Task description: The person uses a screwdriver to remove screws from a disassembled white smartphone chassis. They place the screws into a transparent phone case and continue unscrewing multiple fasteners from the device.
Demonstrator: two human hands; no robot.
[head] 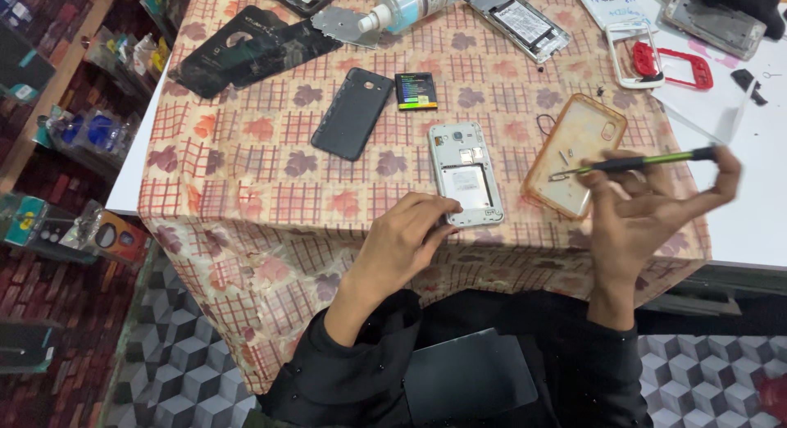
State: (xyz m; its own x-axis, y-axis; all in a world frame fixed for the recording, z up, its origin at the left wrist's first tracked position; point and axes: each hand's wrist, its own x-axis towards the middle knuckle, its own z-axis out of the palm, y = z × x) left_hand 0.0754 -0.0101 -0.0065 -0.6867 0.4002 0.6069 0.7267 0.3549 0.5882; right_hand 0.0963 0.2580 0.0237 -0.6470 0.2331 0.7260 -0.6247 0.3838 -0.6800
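Observation:
A white phone [465, 182] lies back-up with its cover off and battery bay bare, near the table's front edge. My left hand [403, 241] rests at its lower left corner, fingers touching it. My right hand [648, 211] holds a thin screwdriver [648, 160] with a green and black handle, lifted level over a clear orange phone case [574, 153] that has small screws lying in it. A black back cover [353, 113] and a small black battery [416, 90] lie further back.
A checked leaf-print cloth [262, 174] covers the table. At the back lie a black pouch [246, 47], a clear bottle [410, 6], an opened phone frame [518, 22], white and red frames [656, 59]. Shelves of goods stand left; a patterned floor lies below.

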